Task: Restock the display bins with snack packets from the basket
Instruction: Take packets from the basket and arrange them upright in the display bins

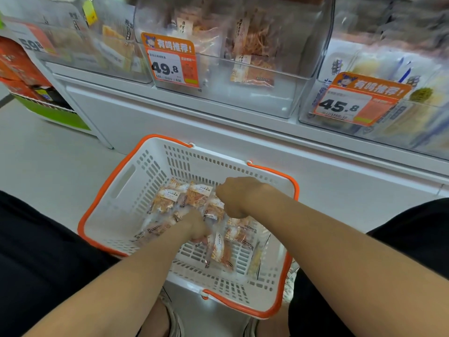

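Note:
A white basket with an orange rim stands on the floor between my knees. Several clear snack packets with orange shreds lie on its bottom. My left hand reaches down into the pile, its fingers curled around packets. My right hand is beside it, closed on the top of a packet. Above stands a clear display bin with the 49.8 price tag, holding the same kind of packets.
A second clear bin with a 45.8 tag stands to the right, and another bin to the left. The white shelf base runs behind the basket. An orange and green stand is at far left.

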`<state>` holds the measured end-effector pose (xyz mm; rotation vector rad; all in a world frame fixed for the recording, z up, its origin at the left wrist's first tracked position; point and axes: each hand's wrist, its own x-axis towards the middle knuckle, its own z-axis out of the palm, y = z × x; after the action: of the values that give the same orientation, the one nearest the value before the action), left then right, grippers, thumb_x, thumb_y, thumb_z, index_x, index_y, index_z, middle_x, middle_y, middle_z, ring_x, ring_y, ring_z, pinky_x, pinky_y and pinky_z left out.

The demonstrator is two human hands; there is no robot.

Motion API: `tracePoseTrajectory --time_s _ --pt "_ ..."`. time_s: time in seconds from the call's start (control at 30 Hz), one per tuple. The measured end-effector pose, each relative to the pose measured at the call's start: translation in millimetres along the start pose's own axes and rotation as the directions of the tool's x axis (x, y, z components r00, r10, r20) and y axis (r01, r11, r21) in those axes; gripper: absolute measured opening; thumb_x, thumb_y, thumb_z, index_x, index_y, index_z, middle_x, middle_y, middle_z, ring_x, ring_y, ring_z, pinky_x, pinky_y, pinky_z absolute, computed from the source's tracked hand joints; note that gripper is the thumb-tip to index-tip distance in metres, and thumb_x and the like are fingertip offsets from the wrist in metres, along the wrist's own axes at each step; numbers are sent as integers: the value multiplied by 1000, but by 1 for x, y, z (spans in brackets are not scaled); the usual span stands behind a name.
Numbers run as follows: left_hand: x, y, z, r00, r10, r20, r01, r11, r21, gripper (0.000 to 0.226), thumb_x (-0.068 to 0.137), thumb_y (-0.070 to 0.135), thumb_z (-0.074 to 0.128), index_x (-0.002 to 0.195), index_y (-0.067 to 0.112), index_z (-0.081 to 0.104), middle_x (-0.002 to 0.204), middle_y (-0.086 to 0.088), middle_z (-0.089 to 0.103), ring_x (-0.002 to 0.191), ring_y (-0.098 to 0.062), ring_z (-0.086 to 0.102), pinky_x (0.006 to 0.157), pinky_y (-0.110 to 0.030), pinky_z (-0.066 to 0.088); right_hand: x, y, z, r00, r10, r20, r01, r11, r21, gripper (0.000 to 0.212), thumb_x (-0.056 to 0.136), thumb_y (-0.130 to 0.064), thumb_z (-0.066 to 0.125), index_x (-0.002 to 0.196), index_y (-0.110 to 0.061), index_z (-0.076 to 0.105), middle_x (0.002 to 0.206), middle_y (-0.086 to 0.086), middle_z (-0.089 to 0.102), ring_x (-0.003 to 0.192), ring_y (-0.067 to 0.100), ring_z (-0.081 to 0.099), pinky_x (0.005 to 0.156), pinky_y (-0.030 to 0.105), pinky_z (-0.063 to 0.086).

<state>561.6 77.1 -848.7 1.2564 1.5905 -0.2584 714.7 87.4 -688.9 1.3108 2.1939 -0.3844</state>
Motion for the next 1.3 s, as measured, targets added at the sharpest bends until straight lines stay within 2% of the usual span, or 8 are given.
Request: tracePoseTrajectory --time_s 0.13,0.4,0.6,0.7,0.77,0.83,1.13,1.3 --pt "-4 5 11 996 61 -71 -46 978 201 35 83 -2 65 67 19 43 60 0 38 55 -19 40 54 -30 39 -5 -1 3 1000 11 -8 -11 1000 -4 21 97 -4 53 81 -16 47 85 2 50 62 17 49 55 31 44" --pt "-20 30 -18 935 276 -222 -304 948 -99 15 90 -1 43 83 13 44 70 -6 44 59 -21 36 55 -38 32 -15 7 2 999 42 31 -42 999 18 14 97 1 51 104 -11 53 85 2 50 66 15 49 63 30 47" --pt "-46 71 -54 715 386 -583 -604 761 -236 28 96 -6 42 98 20 53 96 -3 55 81 -17 50 68 -31 40 -18 29 -8 980 192 48 -198 941 273 26 106 -22 44 104 -5 64 100 10 60 98 26 64 103 40 51" --pt "-68 104 -74 658 327 -678 -703 590 -397 33 93 -8 40 93 22 55 87 -4 53 72 -19 46 62 -32 37 -24 34 -26 959 284 -1 -202 685 700 46 97 -60 57 87 -16 65 96 4 68 85 20 63 76 36 52" --pt "-82 120 -89 617 268 -740 -756 462 -464 33 89 -1 45 85 29 58 82 -4 53 76 -23 48 68 -36 38 -30 31 -41 900 409 -148 -38 413 910 30 83 -49 76 88 -20 71 85 -2 75 82 17 70 77 35 58" --pt "-99 133 -107 591 257 -765 -790 375 -484 27 84 5 48 79 30 58 79 -6 53 76 -25 51 67 -39 40 -36 27 -56 773 552 -312 103 377 921 27 78 -36 82 93 -20 67 80 -5 74 80 16 70 64 29 55" --pt "-171 186 -165 -72 599 -798 -799 444 405 14 90 3 49 94 14 56 89 -1 61 81 -21 56 72 -37 43 -86 66 -141 225 524 -822 277 774 569 32 91 -47 67 115 -28 56 92 -6 75 87 26 70 72 45 56" --pt "-175 210 -195 -43 880 -474 -397 420 816 24 83 27 39 97 18 55 97 -3 56 97 -29 50 83 -44 40 -85 102 -171 178 506 -844 79 848 524 34 95 -42 68 119 -22 55 99 0 75 92 33 68 72 45 54"
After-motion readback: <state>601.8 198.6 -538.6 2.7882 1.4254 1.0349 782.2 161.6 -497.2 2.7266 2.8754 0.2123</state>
